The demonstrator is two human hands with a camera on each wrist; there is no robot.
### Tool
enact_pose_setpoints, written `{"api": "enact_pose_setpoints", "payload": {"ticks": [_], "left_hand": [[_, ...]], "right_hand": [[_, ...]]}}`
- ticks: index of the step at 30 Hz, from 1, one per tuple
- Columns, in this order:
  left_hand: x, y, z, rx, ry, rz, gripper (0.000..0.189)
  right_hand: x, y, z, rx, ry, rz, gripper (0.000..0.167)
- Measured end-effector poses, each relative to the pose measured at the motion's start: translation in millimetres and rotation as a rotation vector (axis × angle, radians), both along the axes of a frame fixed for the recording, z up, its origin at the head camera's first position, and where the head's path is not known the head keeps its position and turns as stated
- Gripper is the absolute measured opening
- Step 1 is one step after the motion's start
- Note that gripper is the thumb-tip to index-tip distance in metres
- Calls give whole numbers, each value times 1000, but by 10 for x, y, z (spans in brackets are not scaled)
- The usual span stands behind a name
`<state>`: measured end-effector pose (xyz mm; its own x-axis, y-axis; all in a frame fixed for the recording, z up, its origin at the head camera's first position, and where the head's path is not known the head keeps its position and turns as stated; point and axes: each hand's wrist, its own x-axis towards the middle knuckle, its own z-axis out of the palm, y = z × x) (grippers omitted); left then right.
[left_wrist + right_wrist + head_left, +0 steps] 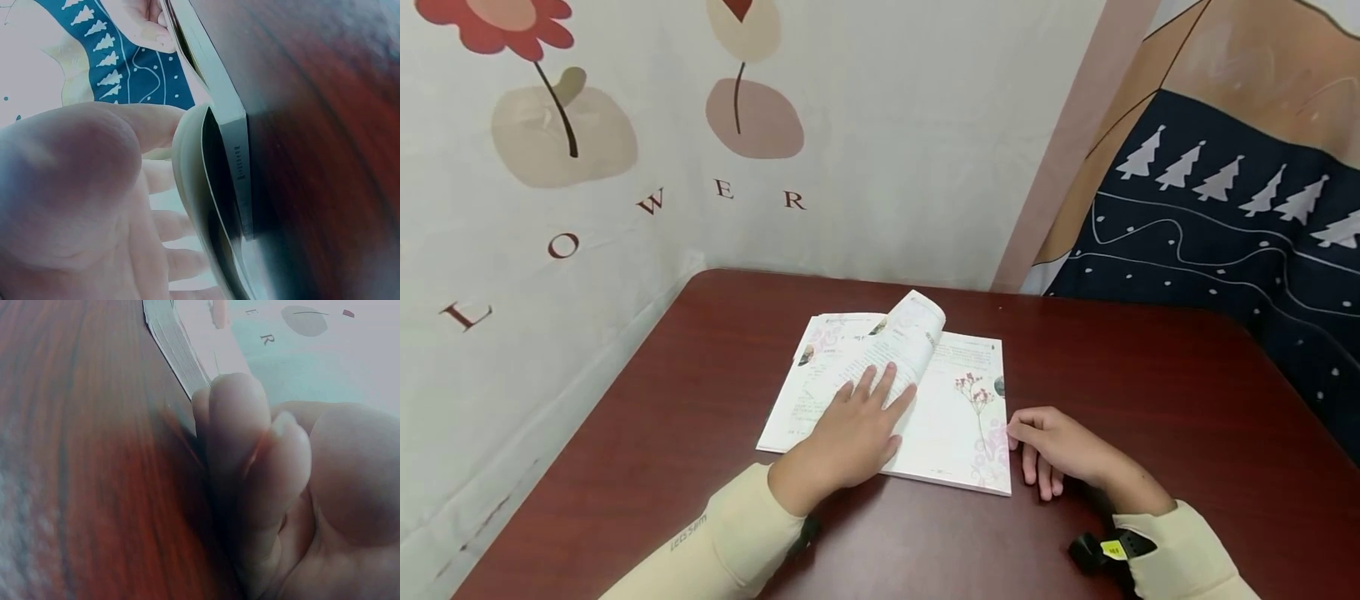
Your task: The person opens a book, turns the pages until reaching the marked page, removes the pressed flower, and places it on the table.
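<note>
An open book (947, 433) with floral printed pages lies on the table. My left hand (857, 433) rests on its left side, fingers spread over a turned page (917, 325) whose far end curls up. In the left wrist view, the left palm (75, 200) is beside the bowed pages and the book's spine (240, 162). At the book's right edge is my right hand (1060, 450), index finger and thumb close together and the other fingers bent down toward the table. Whether it pinches a page edge is hidden. The right wrist view shows its curled fingers (240, 425) beside the page block (172, 340).
The dark red wooden table (1150, 375) extends around the book. Behind it hangs a pale cloth (887, 167) with flowers and letters; a dark blue tree-patterned cloth (1225, 225) hangs at right. A black wrist strap (1135, 546) is at the right sleeve.
</note>
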<state>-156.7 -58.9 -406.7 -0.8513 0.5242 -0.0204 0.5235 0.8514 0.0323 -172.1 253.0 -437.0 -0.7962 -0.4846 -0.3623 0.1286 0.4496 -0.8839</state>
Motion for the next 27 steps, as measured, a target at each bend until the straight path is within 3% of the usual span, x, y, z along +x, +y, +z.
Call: {"api": "enact_pose_setpoints", "payload": {"ticks": [17,27], "left_hand": [[-4,-5,-3,45,9,60,65],[12,-7,8,60,-29,75,57]], "right_hand": [[19,-3,26,-2,14,7,30],[28,-1,32,5,13,2,31]]}}
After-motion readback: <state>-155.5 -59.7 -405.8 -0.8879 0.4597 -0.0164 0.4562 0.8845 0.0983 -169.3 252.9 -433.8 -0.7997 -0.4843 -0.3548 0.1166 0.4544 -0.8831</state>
